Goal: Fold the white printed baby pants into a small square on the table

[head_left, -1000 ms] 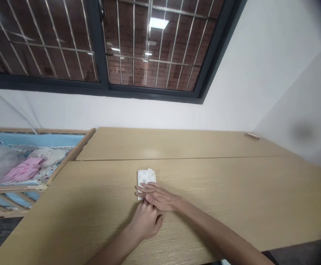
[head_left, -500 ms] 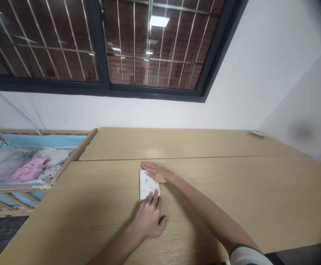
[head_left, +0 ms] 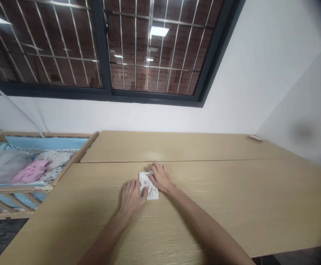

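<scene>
A small folded white cloth (head_left: 146, 181) with a faint printed figure lies on the wooden tabletop (head_left: 177, 213) in front of me. At its left edge rests my left hand (head_left: 132, 195), palm down, with the thumb reaching onto the cloth and the fingers on the wood beside it. My right hand (head_left: 160, 177) lies over the upper right corner, its thumb on the cloth and its fingers slightly bent, spread past the upper edge. Both hands look open. The right hand hides that corner of the cloth.
A wooden crib (head_left: 77, 156) with blue lining adjoins the table on the left. Inside are a pink cloth (head_left: 33, 171) and white bedding. A small pale object (head_left: 254, 138) lies at the far right. Behind is a barred window (head_left: 154, 97).
My left hand has moved from the cloth's lower edge up and left to its left side. My right hand has shifted slightly right, its fingers more bent. The cloth looks a little rumpled.
</scene>
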Demonstrator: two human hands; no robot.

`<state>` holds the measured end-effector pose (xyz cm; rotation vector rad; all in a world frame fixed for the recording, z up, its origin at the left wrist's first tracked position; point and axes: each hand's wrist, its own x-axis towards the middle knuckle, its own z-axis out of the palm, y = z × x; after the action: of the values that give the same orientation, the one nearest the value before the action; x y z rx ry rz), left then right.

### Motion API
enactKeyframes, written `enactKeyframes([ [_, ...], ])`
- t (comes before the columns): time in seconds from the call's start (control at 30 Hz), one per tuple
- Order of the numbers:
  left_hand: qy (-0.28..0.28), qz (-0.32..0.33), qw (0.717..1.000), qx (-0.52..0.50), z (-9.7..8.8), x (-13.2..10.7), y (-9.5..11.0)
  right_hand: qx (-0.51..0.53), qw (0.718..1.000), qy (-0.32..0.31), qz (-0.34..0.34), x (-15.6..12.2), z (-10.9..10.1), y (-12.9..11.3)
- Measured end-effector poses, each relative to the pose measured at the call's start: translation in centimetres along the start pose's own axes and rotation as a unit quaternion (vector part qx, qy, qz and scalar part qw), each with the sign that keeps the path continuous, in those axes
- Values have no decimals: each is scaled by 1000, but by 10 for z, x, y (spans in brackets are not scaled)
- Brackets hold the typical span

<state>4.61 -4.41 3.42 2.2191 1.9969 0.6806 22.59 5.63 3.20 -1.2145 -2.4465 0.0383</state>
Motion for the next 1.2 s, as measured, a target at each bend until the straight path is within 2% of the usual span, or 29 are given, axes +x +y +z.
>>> enactKeyframes([
  [0.13, -11, -35, 999, 20, 9, 3, -7, 55, 996, 13, 61, -9, 6, -7],
  [0.27, -35, -26, 999, 11, 16, 3, -10, 108, 989, 23, 96, -13, 14, -10],
  [0.6, -66, -21, 997, -44, 25, 7, -16, 152, 980, 86, 98, -29, 17, -16],
  [0.9, -112, -8, 992, -61, 12, 7, -17, 163, 974, 103, 115, -56, 7, -35],
  [1.03, -121, -4, 990, -76, -8, -17, -15, 192, 972, 69, 115, -66, -11, -56],
  [1.1, -115, -4, 988, -107, -26, -42, -21, 216, 968, 53, 115, -73, -21, -77],
  [1.2, -97, -32, 983, -152, -55, -93, -44, 265, 959, 40, 89, -87, -27, -122],
])
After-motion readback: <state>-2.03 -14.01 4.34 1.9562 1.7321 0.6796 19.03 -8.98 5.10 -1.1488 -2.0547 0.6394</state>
